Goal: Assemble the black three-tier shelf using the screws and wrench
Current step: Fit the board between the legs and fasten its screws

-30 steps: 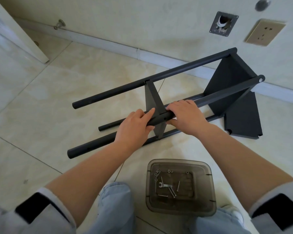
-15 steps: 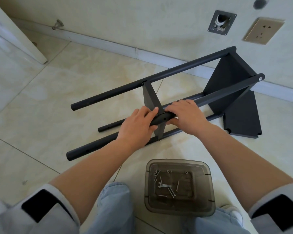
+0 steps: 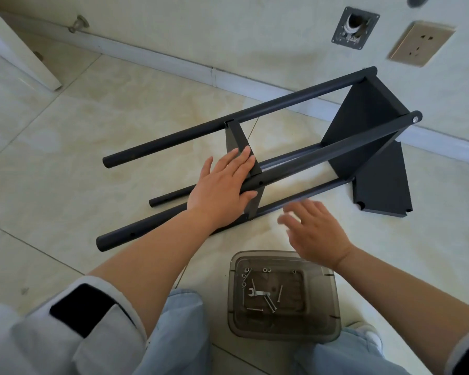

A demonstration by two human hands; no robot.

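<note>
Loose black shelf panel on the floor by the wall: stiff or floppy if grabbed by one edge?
Probably stiff: the loose shelf panel lies flat with straight edges and looks like sheet metal. Likely light for its size, being thin. It should slide rather than roll on the glossy floor tiles, and its notched corners may snag.

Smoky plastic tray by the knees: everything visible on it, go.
The tray is a translucent grey-brown plastic container, squarish with rounded corners and a raised rim, with a recessed flat middle. It sits flat on the tiled floor between the person's knees, just near of the shelf frame. Inside lie a small silver wrench, several long screws and a few small nuts or washers near the far edge. Nothing grips it; the right hand hovers, blurred, over its far right corner.
</note>
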